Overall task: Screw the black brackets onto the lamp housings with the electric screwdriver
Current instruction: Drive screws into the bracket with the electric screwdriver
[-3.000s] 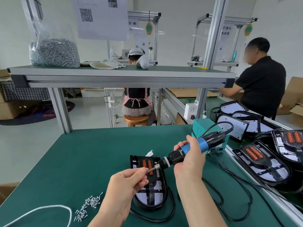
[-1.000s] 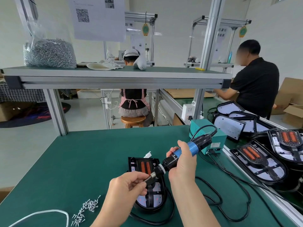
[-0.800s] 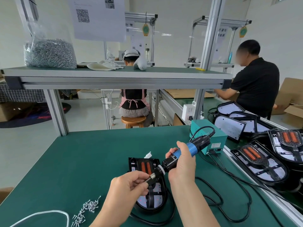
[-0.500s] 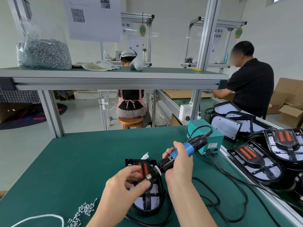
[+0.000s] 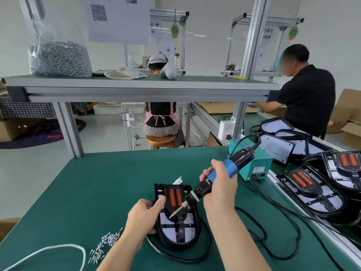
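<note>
One lamp housing [image 5: 176,234] lies near-centre on the green bench [image 5: 97,182], its left rim hidden by the left hand [image 5: 143,216] gripping it. The right hand [image 5: 218,190] wraps round one electric screwdriver [image 5: 232,167], bit slanting down over the black bracket [image 5: 180,224]; whether the tip touches is unclear. The loose screws [image 5: 105,243] near left are too small to count.

Single head-worn wide-angle view, looking forward and down across the green table [image 5: 97,182]. Left hand [image 5: 142,216], right hand [image 5: 218,190], housing [image 5: 170,231] and screwdriver [image 5: 228,169] sit close to the lens, low centre. Shelf [image 5: 136,83] crosses mid-frame. Two workers sit farther back, one ahead [image 5: 160,114], one right [image 5: 306,98].
</note>
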Demonstrator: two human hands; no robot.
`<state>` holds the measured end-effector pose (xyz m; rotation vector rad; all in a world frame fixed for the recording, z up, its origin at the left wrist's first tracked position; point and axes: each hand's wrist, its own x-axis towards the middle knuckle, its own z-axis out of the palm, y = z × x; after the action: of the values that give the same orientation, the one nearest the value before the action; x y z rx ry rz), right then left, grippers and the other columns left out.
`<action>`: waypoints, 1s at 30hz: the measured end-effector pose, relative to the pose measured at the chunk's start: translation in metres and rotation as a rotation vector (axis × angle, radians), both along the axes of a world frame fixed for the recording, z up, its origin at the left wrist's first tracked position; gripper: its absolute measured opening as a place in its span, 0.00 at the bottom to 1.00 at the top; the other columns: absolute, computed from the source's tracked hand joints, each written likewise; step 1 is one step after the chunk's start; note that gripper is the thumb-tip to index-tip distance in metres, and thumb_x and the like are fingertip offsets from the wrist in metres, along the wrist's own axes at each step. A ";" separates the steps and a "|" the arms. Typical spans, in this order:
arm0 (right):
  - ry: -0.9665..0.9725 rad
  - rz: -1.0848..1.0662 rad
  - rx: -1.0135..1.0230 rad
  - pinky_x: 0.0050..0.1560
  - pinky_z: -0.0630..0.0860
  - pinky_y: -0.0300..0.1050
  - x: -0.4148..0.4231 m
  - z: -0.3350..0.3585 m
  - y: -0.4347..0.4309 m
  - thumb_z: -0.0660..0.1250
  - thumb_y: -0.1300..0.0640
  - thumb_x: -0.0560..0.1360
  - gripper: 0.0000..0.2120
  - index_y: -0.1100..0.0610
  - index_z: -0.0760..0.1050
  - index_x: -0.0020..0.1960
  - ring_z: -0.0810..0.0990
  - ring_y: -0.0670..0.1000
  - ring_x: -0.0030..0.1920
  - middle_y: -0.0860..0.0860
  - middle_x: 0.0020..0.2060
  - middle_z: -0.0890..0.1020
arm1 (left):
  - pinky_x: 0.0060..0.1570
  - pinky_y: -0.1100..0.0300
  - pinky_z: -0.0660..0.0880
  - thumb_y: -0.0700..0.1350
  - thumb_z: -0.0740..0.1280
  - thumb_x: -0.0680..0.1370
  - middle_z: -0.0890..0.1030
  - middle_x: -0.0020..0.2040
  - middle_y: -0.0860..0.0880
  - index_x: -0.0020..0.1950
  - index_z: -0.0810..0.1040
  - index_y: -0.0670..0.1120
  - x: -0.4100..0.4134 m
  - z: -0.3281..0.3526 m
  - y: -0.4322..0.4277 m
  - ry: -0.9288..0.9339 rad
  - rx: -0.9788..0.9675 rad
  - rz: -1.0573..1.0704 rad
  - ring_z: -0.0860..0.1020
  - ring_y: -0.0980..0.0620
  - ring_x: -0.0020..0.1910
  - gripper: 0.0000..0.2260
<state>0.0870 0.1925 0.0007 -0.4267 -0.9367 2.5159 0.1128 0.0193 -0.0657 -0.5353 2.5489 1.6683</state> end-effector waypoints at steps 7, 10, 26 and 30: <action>0.041 -0.021 0.137 0.29 0.74 0.44 0.000 0.004 0.000 0.69 0.65 0.75 0.09 0.57 0.71 0.51 0.74 0.50 0.26 0.52 0.31 0.74 | 0.25 0.65 0.70 0.52 0.74 0.73 0.81 0.30 0.53 0.41 0.80 0.44 -0.003 -0.006 0.000 -0.036 0.157 -0.096 0.77 0.53 0.28 0.12; 0.076 -0.021 0.200 0.31 0.74 0.44 0.000 0.004 -0.003 0.69 0.65 0.75 0.09 0.57 0.71 0.52 0.73 0.50 0.26 0.50 0.28 0.75 | 0.24 0.65 0.68 0.52 0.74 0.72 0.80 0.30 0.51 0.41 0.80 0.43 -0.002 -0.006 0.001 -0.037 0.158 -0.075 0.74 0.52 0.27 0.13; 0.201 0.069 0.406 0.30 0.76 0.46 0.004 -0.006 -0.041 0.71 0.58 0.68 0.14 0.55 0.73 0.52 0.75 0.51 0.26 0.50 0.27 0.75 | 0.24 0.63 0.65 0.57 0.74 0.70 0.76 0.29 0.50 0.39 0.76 0.44 -0.010 -0.024 0.001 0.004 0.140 -0.047 0.70 0.50 0.26 0.17; 0.202 0.069 0.439 0.33 0.78 0.51 0.004 -0.009 -0.044 0.71 0.58 0.69 0.13 0.54 0.73 0.52 0.75 0.52 0.26 0.51 0.28 0.75 | 0.25 0.63 0.64 0.57 0.75 0.70 0.76 0.28 0.50 0.37 0.73 0.45 -0.010 -0.027 0.000 0.020 0.146 -0.041 0.70 0.50 0.25 0.18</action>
<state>0.0905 0.1488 -0.0084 -0.0036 -1.3902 2.2643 0.1028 0.0196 -0.0924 -0.4553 2.4085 1.8353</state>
